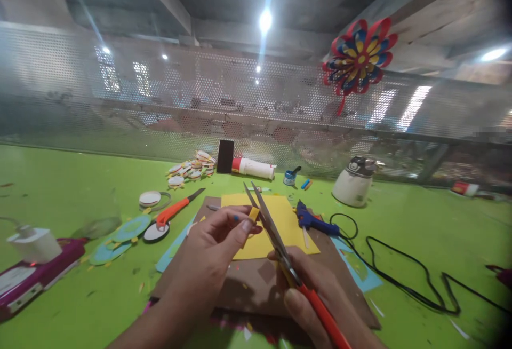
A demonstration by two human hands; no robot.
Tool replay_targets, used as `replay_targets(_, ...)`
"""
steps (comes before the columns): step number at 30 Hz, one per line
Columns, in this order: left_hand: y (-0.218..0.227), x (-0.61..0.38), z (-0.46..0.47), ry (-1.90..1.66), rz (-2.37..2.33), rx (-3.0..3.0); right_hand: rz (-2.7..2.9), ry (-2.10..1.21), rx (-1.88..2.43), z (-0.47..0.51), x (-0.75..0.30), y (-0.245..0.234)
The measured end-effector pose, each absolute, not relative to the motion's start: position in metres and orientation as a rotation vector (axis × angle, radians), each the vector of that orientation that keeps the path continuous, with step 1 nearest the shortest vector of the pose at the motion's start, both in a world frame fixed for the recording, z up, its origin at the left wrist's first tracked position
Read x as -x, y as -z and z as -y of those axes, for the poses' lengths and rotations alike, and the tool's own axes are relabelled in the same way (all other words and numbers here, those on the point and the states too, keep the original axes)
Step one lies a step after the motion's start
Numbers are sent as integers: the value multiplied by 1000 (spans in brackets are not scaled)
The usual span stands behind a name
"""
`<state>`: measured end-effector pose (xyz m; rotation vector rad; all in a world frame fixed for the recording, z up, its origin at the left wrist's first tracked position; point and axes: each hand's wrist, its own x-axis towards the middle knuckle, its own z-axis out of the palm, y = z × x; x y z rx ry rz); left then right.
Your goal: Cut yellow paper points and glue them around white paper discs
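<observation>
Between thumb and fingers, my left hand (218, 242) pinches a small piece of yellow paper (253, 214). My right hand (308, 285) grips a pair of scissors (280, 247) with red handles, its blades slightly parted and pointing up and away. The blades pass close beside the yellow piece; whether they touch it I cannot tell. Under both hands lies a yellow sheet (286, 221) on a brown board (248, 295), which has small paper scraps on it.
A blue glue gun (316, 221) with a black cord (416, 279) lies right. Left are an orange-handled knife (174, 211), blue paper discs (120, 237) and a purple power strip (44, 274). Behind stand a phone (225, 157), a small blue jar (289, 178) and a white bottle (354, 183).
</observation>
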<state>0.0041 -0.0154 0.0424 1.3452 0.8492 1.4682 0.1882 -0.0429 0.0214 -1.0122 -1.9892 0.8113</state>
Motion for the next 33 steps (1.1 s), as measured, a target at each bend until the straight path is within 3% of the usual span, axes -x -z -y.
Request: replay_targets(33,-40,-6,16,-1457,-813,-1341,2021,-731,1087,45,-188,-20)
